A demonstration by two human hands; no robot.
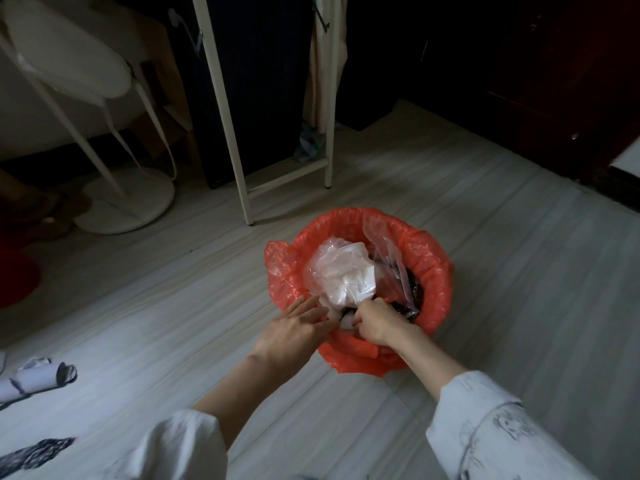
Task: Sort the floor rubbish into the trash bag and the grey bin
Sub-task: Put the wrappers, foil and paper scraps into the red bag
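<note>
A bin lined with a red trash bag (429, 268) stands on the floor in the middle of the view. Inside lies a clear plastic bag of white rubbish (341, 271) beside a loose clear plastic sheet (389, 258) and dark rubbish. My left hand (299, 323) lies with straight fingers on the bag's near rim, touching the rubbish. My right hand (375, 320) is curled inside the near rim and pinches the white rubbish. The bin's own wall is hidden by the red bag.
A rolled white paper (38, 375) and a dark scrap (34, 453) lie on the pale floor at the left. A white fan stand (128, 209) and a white metal frame (242, 168) stand behind the bin. Dark furniture (554, 98) lines the back right.
</note>
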